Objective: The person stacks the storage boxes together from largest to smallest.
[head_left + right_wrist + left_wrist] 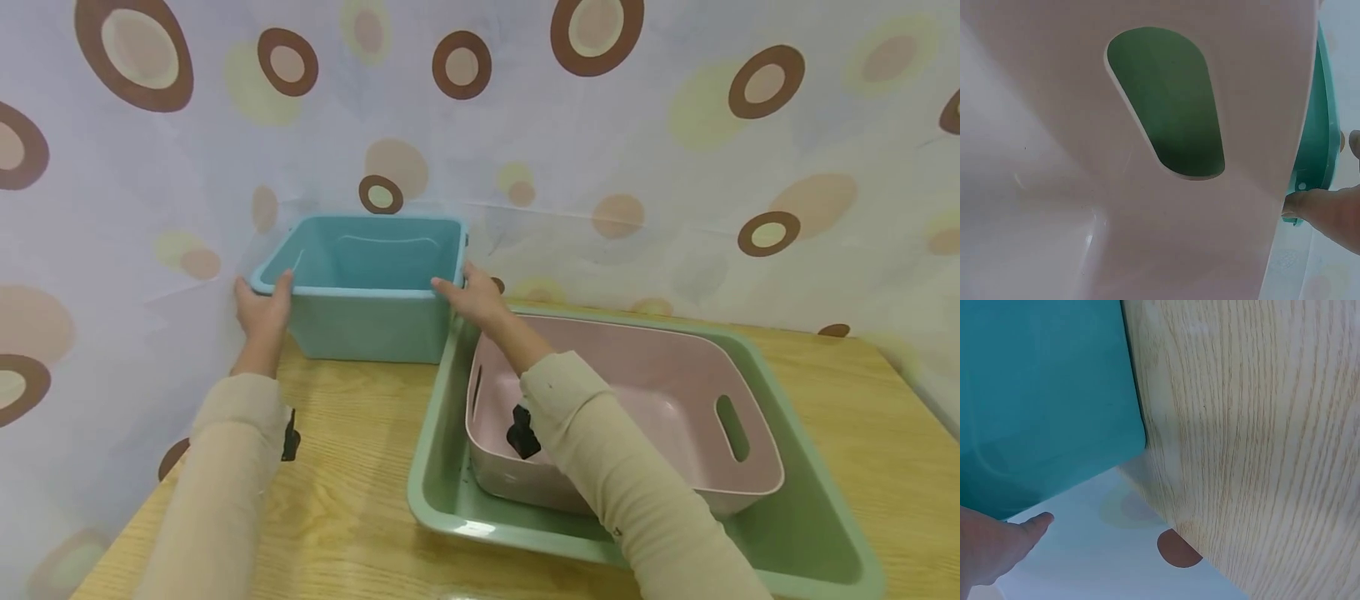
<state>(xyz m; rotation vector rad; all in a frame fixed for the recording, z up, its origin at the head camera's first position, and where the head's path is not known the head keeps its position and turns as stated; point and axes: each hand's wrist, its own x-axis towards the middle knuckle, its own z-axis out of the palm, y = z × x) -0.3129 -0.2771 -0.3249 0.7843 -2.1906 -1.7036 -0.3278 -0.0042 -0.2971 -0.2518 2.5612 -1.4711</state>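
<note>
A blue rectangular plastic bin stands upright at the back left of the table, its open top facing up. At its near left corner, my left hand grips the rim with the thumb up at the edge. My right hand grips the rim at the near right corner, its thumb over the edge and fingers along the outer side. The left wrist view shows the bin's wall close to the wood, with part of my left hand. In the right wrist view, fingers touch the bin's end.
Right of the bin, a large green tub holds a pink basket with oval handle holes. My right forearm crosses above both. Wooden table lies in front of the bin. A patterned sheet hangs behind and on the left.
</note>
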